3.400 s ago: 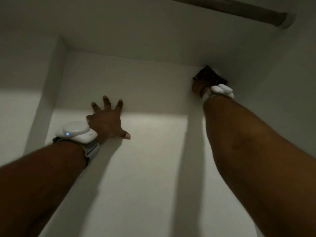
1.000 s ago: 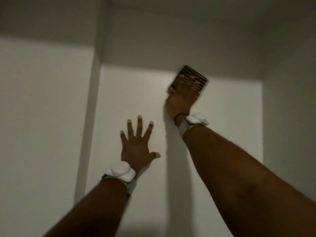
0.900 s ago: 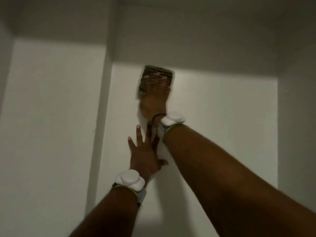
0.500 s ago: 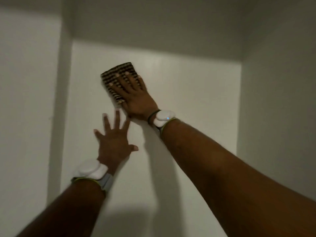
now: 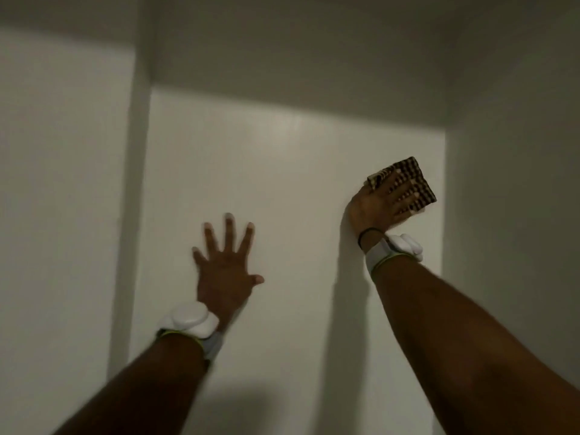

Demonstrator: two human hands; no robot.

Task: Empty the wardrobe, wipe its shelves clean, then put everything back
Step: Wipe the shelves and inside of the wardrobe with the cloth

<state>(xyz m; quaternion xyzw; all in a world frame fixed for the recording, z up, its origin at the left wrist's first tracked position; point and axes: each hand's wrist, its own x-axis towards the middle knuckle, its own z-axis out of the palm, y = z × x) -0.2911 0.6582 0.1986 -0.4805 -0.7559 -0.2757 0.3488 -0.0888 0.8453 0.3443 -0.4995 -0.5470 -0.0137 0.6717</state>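
Now, right hand: is pressing flat on the cloth, fingers straight and slightly spread across it, curling round nothing.
Cloth: a folded brown-and-cream checked piece, is lying between the right palm and the white panel, its upper and right edges showing past the fingertips; it is sitting close to the panel's right edge, just beside the right side wall.
Left hand: is resting flat on the same panel, lower and further left, well apart from the cloth, all five fingers fanned wide, holding nothing.
White panel: is catching light over most of its face, with a shaded band running across its top; I cannot tell whether it is a shelf or a back wall.
Left divider: is standing as a pale strip along the panel's left edge.
Wrists: a white left wrist device and a white right wrist device are sitting strapped on.
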